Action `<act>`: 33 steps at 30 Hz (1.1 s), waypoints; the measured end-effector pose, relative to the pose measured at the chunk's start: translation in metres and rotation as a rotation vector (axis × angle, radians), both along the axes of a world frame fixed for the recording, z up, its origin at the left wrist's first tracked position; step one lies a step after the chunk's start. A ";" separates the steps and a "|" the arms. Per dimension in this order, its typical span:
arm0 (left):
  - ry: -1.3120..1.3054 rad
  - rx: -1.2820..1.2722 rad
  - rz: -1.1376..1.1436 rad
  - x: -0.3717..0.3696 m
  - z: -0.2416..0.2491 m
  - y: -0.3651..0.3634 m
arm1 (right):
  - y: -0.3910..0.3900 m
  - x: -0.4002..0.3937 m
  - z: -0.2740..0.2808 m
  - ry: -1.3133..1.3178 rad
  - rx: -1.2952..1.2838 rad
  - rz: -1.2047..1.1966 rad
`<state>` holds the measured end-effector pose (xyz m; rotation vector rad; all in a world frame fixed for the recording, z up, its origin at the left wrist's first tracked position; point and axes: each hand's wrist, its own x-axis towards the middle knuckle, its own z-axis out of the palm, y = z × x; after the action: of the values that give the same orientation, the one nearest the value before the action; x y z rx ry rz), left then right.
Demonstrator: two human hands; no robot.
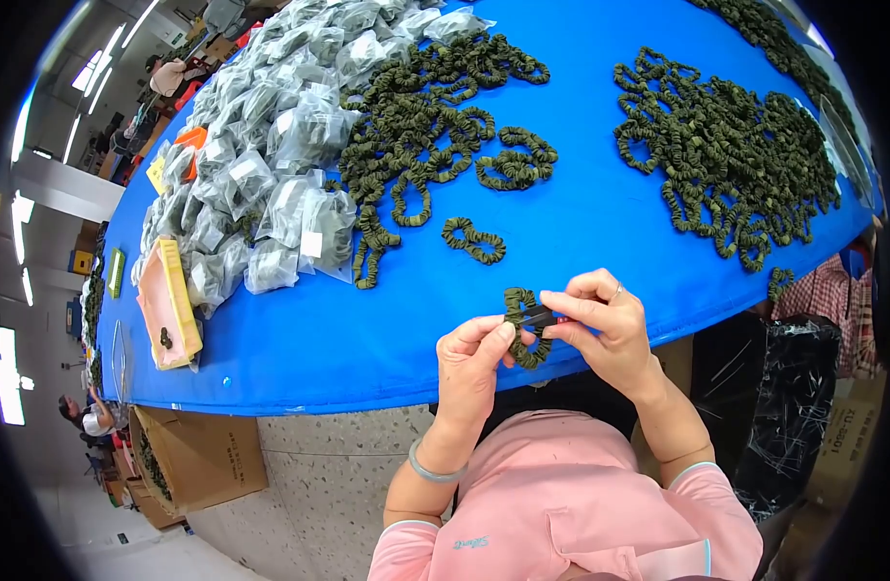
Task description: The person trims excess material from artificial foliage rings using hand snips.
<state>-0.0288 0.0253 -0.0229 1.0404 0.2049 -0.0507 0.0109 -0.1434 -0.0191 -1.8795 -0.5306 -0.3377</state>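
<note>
Between my hands is a dark green gathered fabric ring (pixel 530 353), held over the front edge of the blue table. My left hand (pixel 471 365) pinches its left side between thumb and fingers. My right hand (pixel 602 324) is closed on a small black tool (pixel 539 318) with a red mark, its tip against the fabric. Just beyond my hands lies a twisted green fabric ring (pixel 474 240), with a few more (pixel 516 160) farther back.
Clear bags (pixel 300 218) of green pieces are heaped at the left beside a pile of loose rings (pixel 416 126). Another ring pile (pixel 731 145) lies right. A yellow-rimmed tray (pixel 181 305) is near the left edge; a cardboard box (pixel 213 460) stands below. People sit far left.
</note>
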 end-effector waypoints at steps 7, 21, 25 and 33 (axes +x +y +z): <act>-0.032 0.130 0.006 -0.001 0.002 -0.003 | -0.002 0.003 -0.004 -0.181 -0.121 -0.066; -0.077 0.195 -0.054 -0.002 0.001 -0.002 | -0.011 0.008 0.009 -0.248 -0.262 -0.014; -0.097 0.227 -0.040 -0.003 0.000 -0.003 | -0.012 0.007 0.009 -0.250 -0.275 -0.022; -0.082 0.209 -0.038 -0.002 0.000 -0.002 | -0.007 0.008 0.007 -0.088 -0.084 -0.046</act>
<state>-0.0305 0.0232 -0.0224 1.2525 0.1174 -0.0207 0.0193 -0.1504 -0.0118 -1.9674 -0.5692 -0.4360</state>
